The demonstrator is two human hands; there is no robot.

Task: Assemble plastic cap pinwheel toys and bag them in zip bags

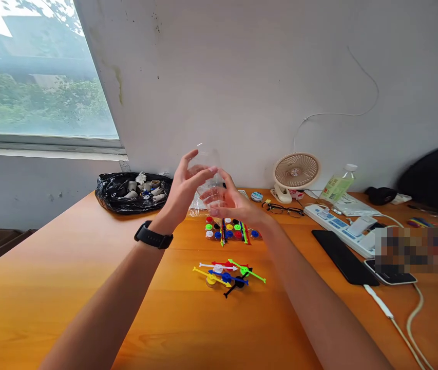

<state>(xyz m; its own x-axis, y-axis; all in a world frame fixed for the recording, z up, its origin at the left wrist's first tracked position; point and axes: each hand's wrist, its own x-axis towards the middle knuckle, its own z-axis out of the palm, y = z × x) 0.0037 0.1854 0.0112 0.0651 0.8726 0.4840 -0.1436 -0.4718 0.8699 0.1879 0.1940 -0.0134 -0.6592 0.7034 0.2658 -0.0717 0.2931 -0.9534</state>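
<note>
Between my two hands is a thin clear plastic bag [211, 155], raised over the far side of the table. My left hand [188, 184], with a black watch on its wrist, curls around the bag's left side. Fingers bent, my right hand [234, 199] grips it from the right. Beneath them, several arrow spinners in yellow, white, red, green, blue and black lie grouped on the wood, among them a blue spinner [226, 277]. Behind these, small round coloured bases [229, 234] stand in rows with loose coloured arrows [245, 234] laid across; my right hand partly hides them.
A black plastic bag [107, 192] with cardboard rolls sits at the back left of the wooden table [157, 318]. Rightward are a clip fan [296, 171], glasses [280, 208], a bottle [340, 185], a power strip [332, 223], a black phone [342, 257] and cables.
</note>
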